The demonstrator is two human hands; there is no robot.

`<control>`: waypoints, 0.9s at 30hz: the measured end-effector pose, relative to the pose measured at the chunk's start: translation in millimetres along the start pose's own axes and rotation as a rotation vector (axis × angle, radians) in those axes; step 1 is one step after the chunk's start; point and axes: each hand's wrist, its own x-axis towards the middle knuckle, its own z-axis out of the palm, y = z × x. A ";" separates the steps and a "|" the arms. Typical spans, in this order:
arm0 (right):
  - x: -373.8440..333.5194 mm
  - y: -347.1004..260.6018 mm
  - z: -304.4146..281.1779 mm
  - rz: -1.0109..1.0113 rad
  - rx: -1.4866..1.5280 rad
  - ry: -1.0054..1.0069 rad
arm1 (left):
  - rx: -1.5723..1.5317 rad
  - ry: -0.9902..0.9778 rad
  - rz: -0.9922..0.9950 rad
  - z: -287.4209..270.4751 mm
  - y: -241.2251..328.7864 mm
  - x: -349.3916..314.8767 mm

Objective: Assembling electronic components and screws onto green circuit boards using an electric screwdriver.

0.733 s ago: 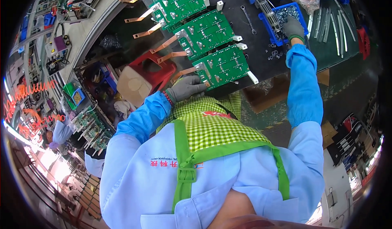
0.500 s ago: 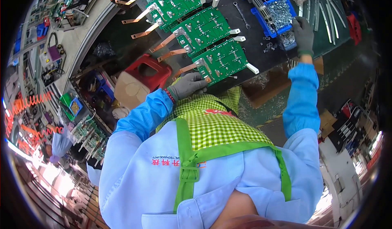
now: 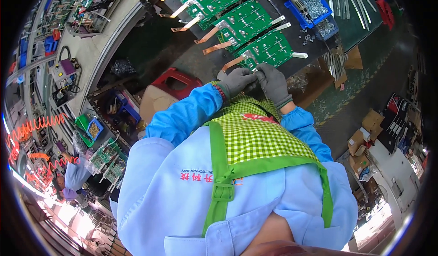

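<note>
My gloved left hand [image 3: 239, 82] and gloved right hand [image 3: 273, 83] meet at the near edge of the closest green circuit board [image 3: 268, 51]. Both have their fingers pinched together; whatever lies between the fingertips is too small or hidden to make out. A copper strip [image 3: 233, 63] sticks out leftward from this board, just above my left hand. On its right end sits a white post [image 3: 299, 55]. Behind it lies a second green board [image 3: 246, 22] with copper strips of its own.
A blue bin [image 3: 313, 6] of small metal hardware stands at the back right, with loose washers [image 3: 308, 38] beside it. A wrench [image 3: 273, 5] lies behind the boards. Left of the bench are a red-and-beige container [image 3: 169, 88] and a conveyor edge [image 3: 102, 51].
My right hand has come from the hardware bin at the back right to the closest board's near edge, beside my left hand. The whole view has shifted slightly.
</note>
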 end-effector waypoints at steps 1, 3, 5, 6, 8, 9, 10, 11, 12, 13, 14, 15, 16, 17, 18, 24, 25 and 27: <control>-0.4 -3.0 2.1 -0.008 0.001 -0.003 | 0.006 -0.004 0.042 -0.7 -3.6 0.7; -1.0 -9.7 5.7 -0.021 -0.083 0.014 | 0.016 -0.010 0.055 -7.3 -13.6 4.1; -3.0 -9.9 11.1 0.001 -0.099 0.048 | 0.024 -0.023 0.071 -6.9 -11.9 2.7; -3.4 -9.8 12.9 0.030 -0.113 0.085 | 0.046 -0.023 0.080 -6.3 -10.7 2.2; -2.0 -14.5 13.5 0.049 -0.087 0.144 | 0.072 -0.018 0.092 -3.6 -3.5 -4.8; -1.0 -15.7 13.4 0.075 -0.061 0.204 | 0.057 -0.008 0.090 -1.6 0.5 -7.3; 0.7 -14.0 11.8 0.072 -0.065 0.200 | 0.037 0.001 0.086 -0.6 2.4 -8.7; 2.6 -10.5 8.8 0.082 0.037 0.187 | 0.032 0.001 0.090 -2.9 -0.6 -7.0; 3.0 -8.0 5.8 0.092 0.137 0.174 | 0.016 -0.019 0.080 -6.9 -6.2 -2.9; 0.6 -4.8 3.6 0.089 0.133 0.172 | 0.001 -0.039 0.071 -8.1 -8.1 -0.9; -2.4 -1.5 2.3 0.157 0.275 0.107 | -0.002 -0.040 0.076 -8.2 -10.3 0.4; -4.1 0.6 1.1 0.224 0.417 0.040 | -0.001 -0.038 0.082 -8.1 -12.2 1.5; -3.4 -1.8 -0.1 0.222 0.415 0.040 | 0.003 -0.035 0.086 -9.0 -12.5 0.8; -1.7 -5.2 -2.4 0.100 0.247 0.018 | 0.002 -0.034 0.089 -9.3 -12.3 0.4; -0.6 -7.4 -3.5 -0.023 0.079 -0.003 | 0.007 -0.033 0.095 -9.2 -12.0 0.3; -2.4 -14.2 2.3 0.068 0.066 0.034 | -0.012 -0.029 0.112 -7.9 -15.5 3.0; -2.7 -12.0 3.5 0.066 0.064 0.036 | -0.017 -0.041 0.112 -7.2 -15.8 3.6; -3.0 -6.1 6.7 -0.119 -0.024 0.089 | -0.021 -0.029 0.103 -5.1 -17.7 8.8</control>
